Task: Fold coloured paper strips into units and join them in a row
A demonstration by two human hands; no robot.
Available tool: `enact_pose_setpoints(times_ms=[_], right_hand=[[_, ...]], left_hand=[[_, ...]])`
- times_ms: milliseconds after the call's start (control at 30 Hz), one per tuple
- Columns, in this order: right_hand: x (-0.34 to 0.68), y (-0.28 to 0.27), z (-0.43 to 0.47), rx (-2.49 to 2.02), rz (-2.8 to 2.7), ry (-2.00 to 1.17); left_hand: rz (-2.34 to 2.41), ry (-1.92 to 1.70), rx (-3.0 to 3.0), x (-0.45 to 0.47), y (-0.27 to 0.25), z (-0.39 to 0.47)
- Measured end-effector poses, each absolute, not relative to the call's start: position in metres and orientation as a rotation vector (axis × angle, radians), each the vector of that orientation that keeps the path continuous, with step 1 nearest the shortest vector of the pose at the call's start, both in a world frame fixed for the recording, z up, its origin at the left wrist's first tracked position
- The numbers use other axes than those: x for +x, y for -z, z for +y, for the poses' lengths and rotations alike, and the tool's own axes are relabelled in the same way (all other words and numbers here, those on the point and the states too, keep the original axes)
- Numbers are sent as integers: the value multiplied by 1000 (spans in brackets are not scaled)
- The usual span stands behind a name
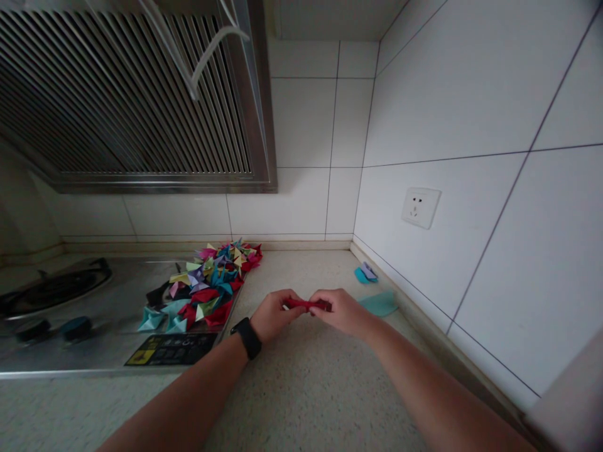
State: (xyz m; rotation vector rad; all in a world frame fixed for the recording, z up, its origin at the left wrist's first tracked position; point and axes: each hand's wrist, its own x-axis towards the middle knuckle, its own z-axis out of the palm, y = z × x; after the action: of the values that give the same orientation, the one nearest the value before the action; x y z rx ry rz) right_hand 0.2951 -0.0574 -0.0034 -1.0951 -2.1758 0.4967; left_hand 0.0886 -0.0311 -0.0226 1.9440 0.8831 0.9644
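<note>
Crosswise, the red paper (306, 305) runs its long axis between the left hand (274, 316) and the right hand (340, 311), each pinching its nearer end over the worktop (301, 383).

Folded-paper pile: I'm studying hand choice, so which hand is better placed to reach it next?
Probably the left hand: it is nearer the folded-paper pile, while the right hand is farther off. Both hands pinch the red paper, so the left would release or carry it.
</note>
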Motion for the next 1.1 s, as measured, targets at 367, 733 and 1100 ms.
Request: enact_pose_setpoints(times_ms=[367, 733, 1100], right_hand=[[297, 3, -57, -1050, -2076, -735], [296, 9, -54, -935, -1904, -1096], [293, 7, -55, -883, -1801, -1123]], left_hand=[[668, -944, 1706, 89, 23, -30], [641, -895, 1654, 87, 19, -32], [583, -893, 1632, 90, 22, -34]])
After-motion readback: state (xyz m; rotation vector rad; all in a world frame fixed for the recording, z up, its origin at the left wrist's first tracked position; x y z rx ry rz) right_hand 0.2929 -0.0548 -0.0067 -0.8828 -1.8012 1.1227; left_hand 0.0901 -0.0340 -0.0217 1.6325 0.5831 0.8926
